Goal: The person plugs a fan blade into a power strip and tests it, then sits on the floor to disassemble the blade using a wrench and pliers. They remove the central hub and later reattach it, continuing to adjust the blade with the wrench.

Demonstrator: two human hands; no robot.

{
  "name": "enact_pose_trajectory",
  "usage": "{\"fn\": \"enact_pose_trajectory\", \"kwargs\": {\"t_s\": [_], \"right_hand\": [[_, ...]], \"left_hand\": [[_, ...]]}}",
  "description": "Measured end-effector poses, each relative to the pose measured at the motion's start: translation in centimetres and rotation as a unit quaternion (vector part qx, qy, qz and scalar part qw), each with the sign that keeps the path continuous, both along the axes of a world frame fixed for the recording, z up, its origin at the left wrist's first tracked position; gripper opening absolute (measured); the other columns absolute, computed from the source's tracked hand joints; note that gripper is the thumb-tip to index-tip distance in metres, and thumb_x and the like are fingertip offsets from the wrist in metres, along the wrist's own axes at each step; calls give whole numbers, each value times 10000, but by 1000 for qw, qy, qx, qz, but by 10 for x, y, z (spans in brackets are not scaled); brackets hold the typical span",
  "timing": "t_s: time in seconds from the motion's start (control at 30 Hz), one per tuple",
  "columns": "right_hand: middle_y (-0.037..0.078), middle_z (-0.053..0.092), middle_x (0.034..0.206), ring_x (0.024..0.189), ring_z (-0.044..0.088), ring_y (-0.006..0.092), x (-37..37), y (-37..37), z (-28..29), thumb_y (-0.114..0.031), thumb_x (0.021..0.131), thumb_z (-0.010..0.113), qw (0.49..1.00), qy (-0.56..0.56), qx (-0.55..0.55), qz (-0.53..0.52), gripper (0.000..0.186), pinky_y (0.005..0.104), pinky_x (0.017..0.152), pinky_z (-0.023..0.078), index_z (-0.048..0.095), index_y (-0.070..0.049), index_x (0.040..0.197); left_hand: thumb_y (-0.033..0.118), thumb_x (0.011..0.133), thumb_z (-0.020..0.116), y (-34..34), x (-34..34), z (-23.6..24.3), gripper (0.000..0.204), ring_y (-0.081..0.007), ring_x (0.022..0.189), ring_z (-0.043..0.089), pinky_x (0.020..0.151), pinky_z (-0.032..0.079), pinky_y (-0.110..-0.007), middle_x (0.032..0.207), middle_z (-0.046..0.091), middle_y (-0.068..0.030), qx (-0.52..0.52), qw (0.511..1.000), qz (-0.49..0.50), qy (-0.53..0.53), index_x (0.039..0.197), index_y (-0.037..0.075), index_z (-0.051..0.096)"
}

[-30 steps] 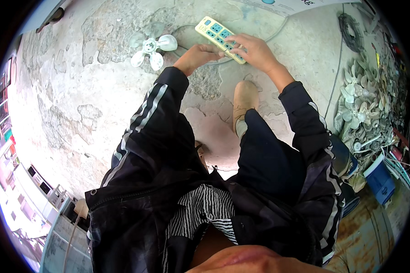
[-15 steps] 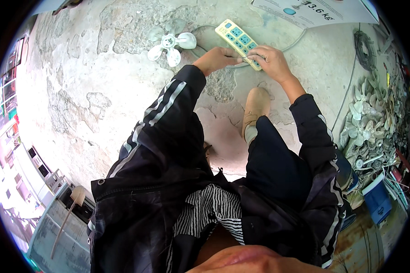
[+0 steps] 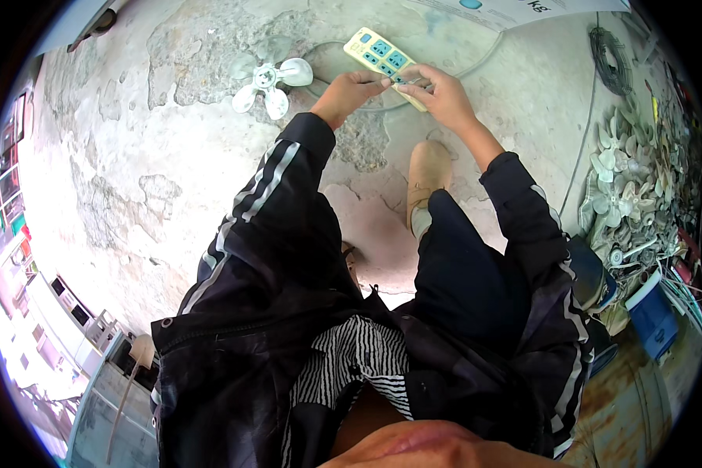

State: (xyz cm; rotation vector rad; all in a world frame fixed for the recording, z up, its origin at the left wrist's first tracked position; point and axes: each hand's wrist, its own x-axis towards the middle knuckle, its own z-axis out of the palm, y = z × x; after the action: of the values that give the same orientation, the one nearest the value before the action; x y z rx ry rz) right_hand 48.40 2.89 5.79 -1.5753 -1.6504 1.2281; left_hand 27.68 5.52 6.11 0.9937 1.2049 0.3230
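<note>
My left hand (image 3: 349,93) and my right hand (image 3: 440,95) meet fingertip to fingertip in front of me, both closed in a pinch. Between them is a thin wire-like strand (image 3: 394,83), too small to make out fully. Just beyond and partly behind my right fingers, a cream power strip (image 3: 364,48) with blue-green sockets lies on the floor. A pale fan blade wheel (image 3: 264,76) rests to the left of my left hand. A grey cable (image 3: 487,56) curves over the floor around the strip.
A coil of dark wire (image 3: 610,62) lies at the far right. Below it spreads a heap of old fan blades (image 3: 618,199), with a blue container (image 3: 652,320) nearer me. A printed white carton (image 3: 515,14) stands at the far edge. My tan shoe (image 3: 430,175) is on the worn concrete floor.
The whole view has shifted, so hands, power strip and fan blades appear further left and a little higher. My hands stay close together, and my fingers have shifted slightly on the strand.
</note>
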Motion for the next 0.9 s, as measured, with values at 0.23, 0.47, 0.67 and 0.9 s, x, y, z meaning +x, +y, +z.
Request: {"fn": "enact_pose_trajectory", "kwargs": {"t_s": [0.23,0.47,0.67,0.9], "right_hand": [[116,661,793,661,601,265,2,-5,-13,-293,821,665,993,-68,86,-37,235,345,615,463,690,-73,900],[124,653,730,649,610,275,3,-10,-19,-313,830,636,992,-99,-9,-73,254,369,608,458,693,-74,894],[132,636,681,618,605,269,4,-8,-29,-309,839,626,992,-90,-4,-86,258,373,594,454,689,-66,897],[130,631,669,594,591,266,2,1,-16,-303,842,623,991,-90,-32,-97,253,373,574,448,680,-62,896]], "left_hand": [[242,863,644,-6,12,-11,254,-121,759,586,672,452,-290,886,634,-36,205,977,19,50,1061,83,652],[168,811,658,-17,25,-16,159,-252,703,630,647,491,-353,877,631,-130,421,888,-57,176,948,90,677],[200,791,680,-15,22,-13,166,-264,695,641,643,497,-370,831,646,-131,419,877,-74,222,919,95,687],[235,806,669,-13,28,-12,189,-254,783,674,683,510,-357,859,681,-111,389,890,-46,234,924,87,674]]}}
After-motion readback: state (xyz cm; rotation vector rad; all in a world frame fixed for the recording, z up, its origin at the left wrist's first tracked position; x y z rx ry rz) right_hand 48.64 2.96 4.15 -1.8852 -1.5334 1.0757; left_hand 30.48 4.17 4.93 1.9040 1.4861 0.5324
